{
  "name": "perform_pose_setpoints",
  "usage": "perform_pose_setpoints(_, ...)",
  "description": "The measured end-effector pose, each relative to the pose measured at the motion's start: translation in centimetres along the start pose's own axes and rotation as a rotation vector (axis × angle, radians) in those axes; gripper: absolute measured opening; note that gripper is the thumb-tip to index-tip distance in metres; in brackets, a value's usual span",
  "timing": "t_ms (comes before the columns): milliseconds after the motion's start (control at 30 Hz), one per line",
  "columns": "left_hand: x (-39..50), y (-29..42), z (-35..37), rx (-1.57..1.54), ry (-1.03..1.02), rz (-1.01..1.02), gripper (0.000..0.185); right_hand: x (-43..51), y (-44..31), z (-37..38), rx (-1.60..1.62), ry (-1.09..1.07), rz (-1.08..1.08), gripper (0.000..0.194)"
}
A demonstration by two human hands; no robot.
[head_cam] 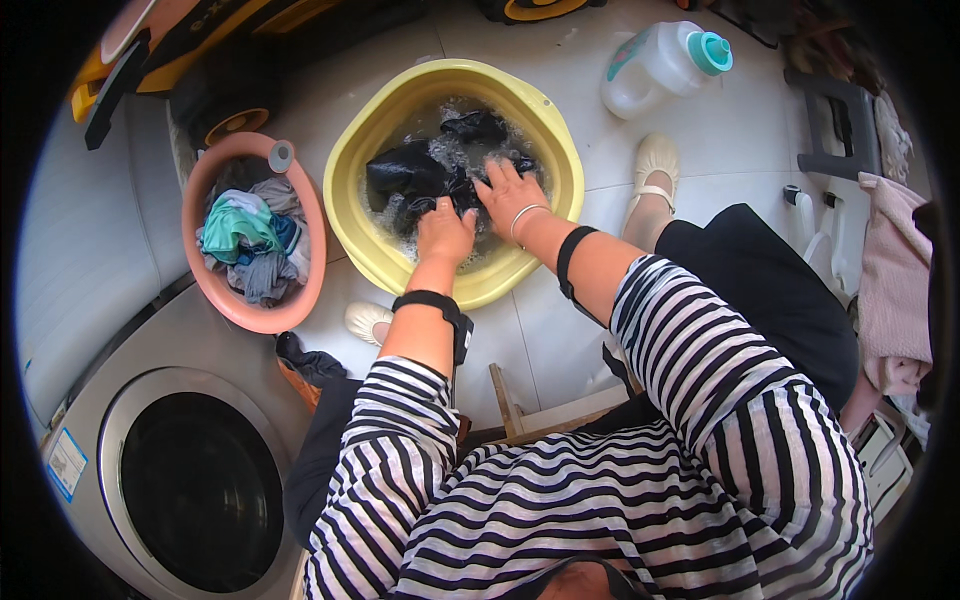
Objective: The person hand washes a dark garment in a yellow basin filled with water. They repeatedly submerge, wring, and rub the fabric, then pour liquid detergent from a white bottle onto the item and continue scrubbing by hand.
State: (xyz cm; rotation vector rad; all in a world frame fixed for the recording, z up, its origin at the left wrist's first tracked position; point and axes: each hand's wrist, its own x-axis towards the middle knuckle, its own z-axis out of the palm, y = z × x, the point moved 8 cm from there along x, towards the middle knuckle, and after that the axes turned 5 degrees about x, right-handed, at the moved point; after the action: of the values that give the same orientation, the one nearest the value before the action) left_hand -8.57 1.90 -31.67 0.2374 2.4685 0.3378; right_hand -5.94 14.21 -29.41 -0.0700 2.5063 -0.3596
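A yellow plastic basin (341,202) on the floor holds sudsy water and a wet black garment (405,171). My left hand (445,236) is at the near side of the water, its fingers closed into the dark cloth. To its right, my right hand (514,195), with a bangle at the wrist, presses against the same cloth. Its fingers are somewhat spread, and the water and cloth partly hide their tips. Part of the garment bulges above the surface at the left, and another fold (474,126) shows at the far side.
A pink oval tub (196,247) of clothes (238,225) stands left, above a front-loading washing machine (202,487). At the far right are a detergent bottle (652,71) with a teal cap and a grey plastic stool (840,124). A pink towel (896,285) hangs at the right.
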Motion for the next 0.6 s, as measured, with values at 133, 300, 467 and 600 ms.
perform_pose_setpoints(133, 0.3, -2.0, -1.7, -0.691, -0.125, -0.152, 0.058, 1.2, 2.9, -3.1, 0.458, 0.197, 0.112, 0.061)
perform_pose_setpoints(300, -3.7, -1.3, -0.7, -1.603, -0.273, -0.553, 0.069, -0.7, -0.3, -7.4, 0.799, 0.397, 0.085, 0.024)
perform_pose_setpoints(467, -3.6, 0.2, -3.4, -2.048, -0.347, -0.220, 0.068, -7.4, -10.5, -12.8, 0.848, 0.461, -0.492, 0.021)
perform_pose_setpoints(600, -5.7, -1.7, -3.9, -1.974, -0.230, 0.122, 0.056, -8.6, -12.4, -14.1, 0.843, 0.402, -0.520, 0.011)
